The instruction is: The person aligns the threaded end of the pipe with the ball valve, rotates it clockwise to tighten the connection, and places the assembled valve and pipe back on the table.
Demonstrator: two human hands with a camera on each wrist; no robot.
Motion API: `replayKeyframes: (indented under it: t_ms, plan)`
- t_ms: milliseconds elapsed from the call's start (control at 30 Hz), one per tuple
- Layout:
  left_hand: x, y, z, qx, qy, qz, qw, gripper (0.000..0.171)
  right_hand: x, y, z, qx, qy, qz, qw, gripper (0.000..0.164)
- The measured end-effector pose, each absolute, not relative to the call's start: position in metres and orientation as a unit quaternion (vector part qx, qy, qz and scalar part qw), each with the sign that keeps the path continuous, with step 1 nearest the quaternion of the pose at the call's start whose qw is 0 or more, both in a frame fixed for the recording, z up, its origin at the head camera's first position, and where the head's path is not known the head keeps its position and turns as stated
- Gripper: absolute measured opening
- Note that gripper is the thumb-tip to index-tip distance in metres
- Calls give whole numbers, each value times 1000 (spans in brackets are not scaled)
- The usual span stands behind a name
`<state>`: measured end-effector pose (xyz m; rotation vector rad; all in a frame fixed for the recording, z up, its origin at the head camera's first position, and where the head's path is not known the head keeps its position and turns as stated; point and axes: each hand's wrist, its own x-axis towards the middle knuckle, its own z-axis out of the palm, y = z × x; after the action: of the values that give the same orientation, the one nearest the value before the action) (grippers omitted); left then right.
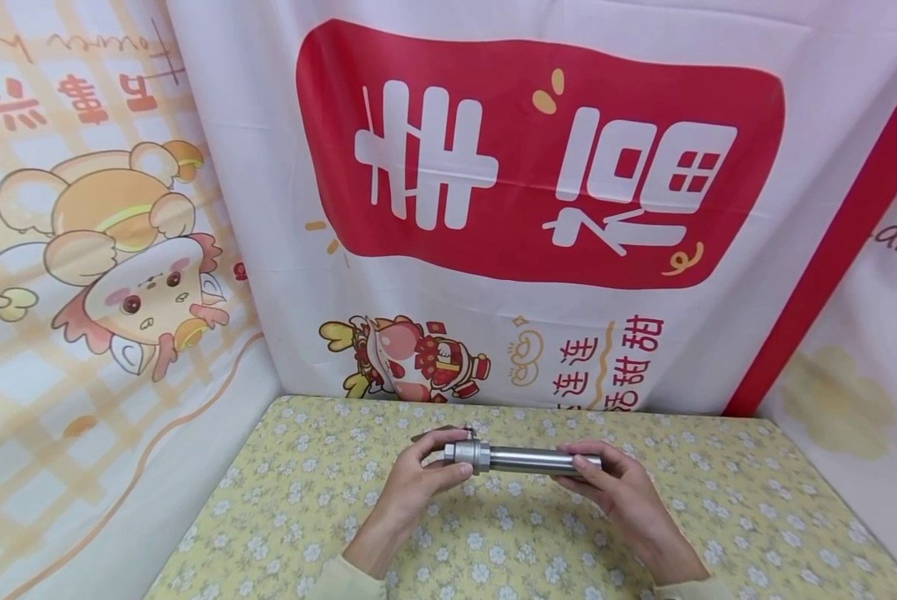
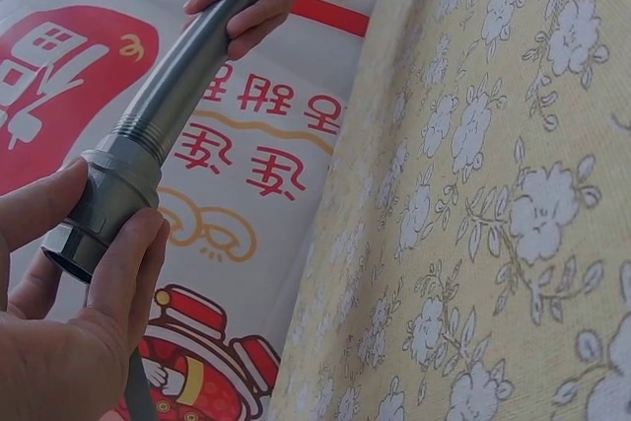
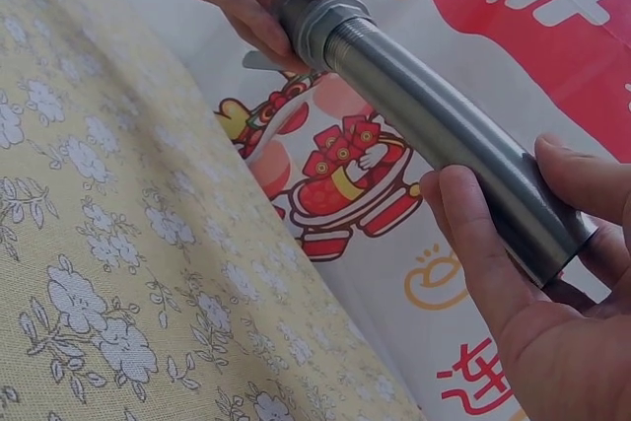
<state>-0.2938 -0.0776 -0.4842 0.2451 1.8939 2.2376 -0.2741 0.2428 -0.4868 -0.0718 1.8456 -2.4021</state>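
Note:
A plain steel pipe (image 1: 527,459) is joined end to end with a metal ball valve (image 1: 469,454), level above the table in the head view. My left hand (image 1: 417,479) grips the valve body between thumb and fingers. At the pipe's far end, my right hand (image 1: 619,483) holds it with the thumb on top and fingers beneath. Some bare thread (image 2: 138,133) shows where the pipe enters the valve's hex collar. A flat lever (image 3: 268,62) sticks out beside the left fingers, partly hidden by them.
A table with a yellow floral cloth (image 1: 493,542) lies below the hands. White printed curtains stand behind it, with a big red patch (image 1: 523,150), and cartoon-patterned cloth (image 1: 118,250) hangs on the left side.

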Motion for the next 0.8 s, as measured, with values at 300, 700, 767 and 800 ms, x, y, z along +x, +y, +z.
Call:
replayKeyframes:
  t_ms: [300, 700, 767, 800]
  plan:
    - [-294, -78, -486, 92, 640, 756, 102, 49, -274, 241, -485, 21, 617, -785, 52, 30]
    - [-291, -74, -485, 84, 640, 757, 103, 52, -277, 239, -480, 73, 632, -771, 30, 36]
    - [-291, -74, -485, 84, 639, 758, 102, 52, -276, 238, -481, 69, 632, -771, 29, 36]
    - [-291, -74, -485, 83, 638, 759, 102, 52, -276, 238, -481, 66, 631, -772, 29, 36]
